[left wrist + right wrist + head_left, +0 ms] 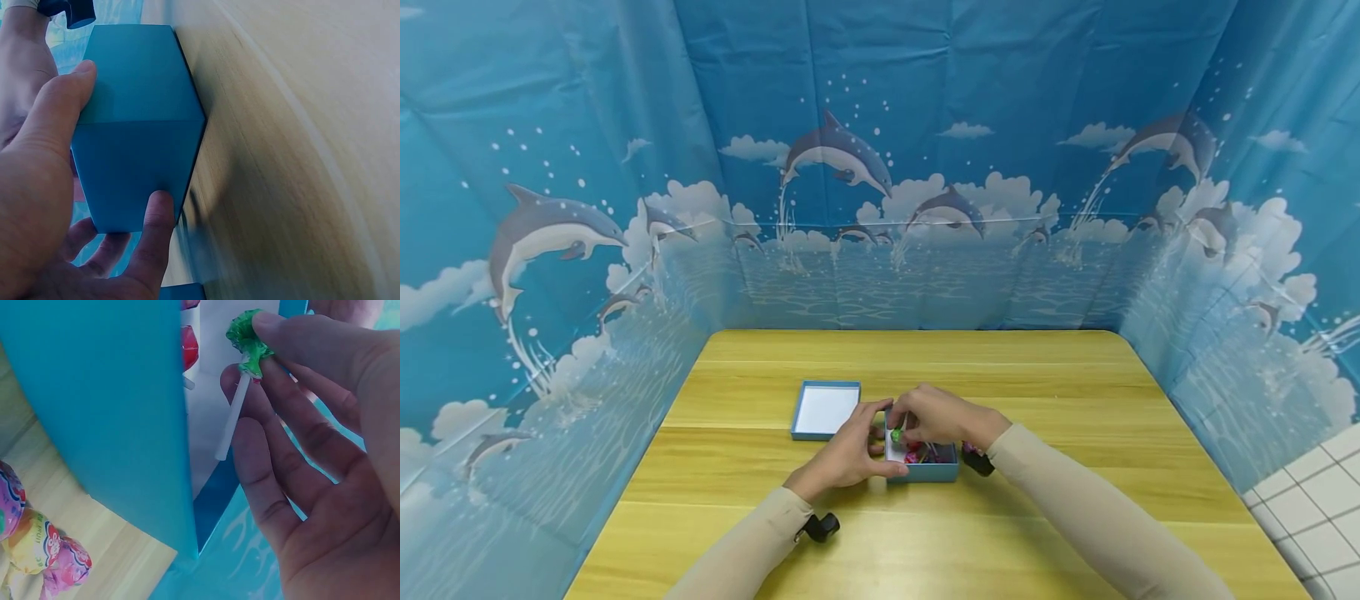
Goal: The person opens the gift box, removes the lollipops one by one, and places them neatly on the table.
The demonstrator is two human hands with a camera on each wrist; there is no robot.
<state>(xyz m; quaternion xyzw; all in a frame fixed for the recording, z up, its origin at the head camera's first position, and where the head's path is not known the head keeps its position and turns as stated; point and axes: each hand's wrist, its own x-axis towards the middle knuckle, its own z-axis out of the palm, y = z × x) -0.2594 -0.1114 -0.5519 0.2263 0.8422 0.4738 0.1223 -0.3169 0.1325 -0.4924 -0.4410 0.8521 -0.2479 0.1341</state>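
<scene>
Two beige sleeves reach in from the bottom of the head view, each with a small black camera at the wrist. On the left side of the yellow wooden table (760,533) lies the blue lid (825,409), upside down, showing its white inside, just beside the hands and apart from the box. The left hand (848,454) grips the blue box (925,468): in the left wrist view its thumb (59,109) presses one blue wall and a fingertip (156,219) curls against the neighbouring wall, so the box corner sits between them. The box is a small, plain blue cardboard one with a white inside, standing on the table near the middle, close to the person.

Over the open box the right hand (936,415) pinches a green lollipop (896,434). In the right wrist view its crinkled green wrapper (247,337) is caught between the thumb tip and the forefinger (275,337), and the white stick (232,419) hangs down across the other fingers, which lie loosely bent. Red-wrapped sweets (189,347) show inside the box behind the near blue wall. At the lower left of the same view, wrapped lollipops (37,547) in pink and yellow lie on the wood outside the box.

Around the table hangs a blue dolphin backdrop (880,167), and white tiles (1318,500) show at the far right.
</scene>
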